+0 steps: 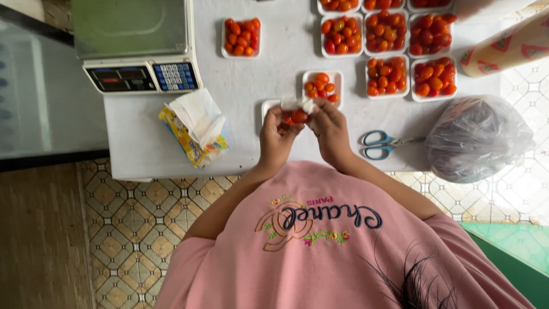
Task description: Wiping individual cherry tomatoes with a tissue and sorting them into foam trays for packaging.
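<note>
While tissue (pixel 298 103) wraps it, both hands' fingers (pixel 286 119) pinch tomato (pixel 298 117)

White table (pixel 246 109) laden with tomato trays

On it: white trays of cherry tomatoes (pixel 387 30), a scale (pixel 137 46), tissue pack (pixel 193 129) (yellow wrapper), scissors (pixel 382 144), grey plastic bag (pixel 477 137).

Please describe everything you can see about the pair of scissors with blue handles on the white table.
The pair of scissors with blue plastic handles lies flat on the white table, near its front edge. Its two oval handle loops point toward the person's right hand; the thin metal blades, which look closed, point toward the grey plastic bag, and their tips end at the bag's edge. No hand touches the scissors. They lie below the small white trays of red and orange cherry tomatoes.
</note>
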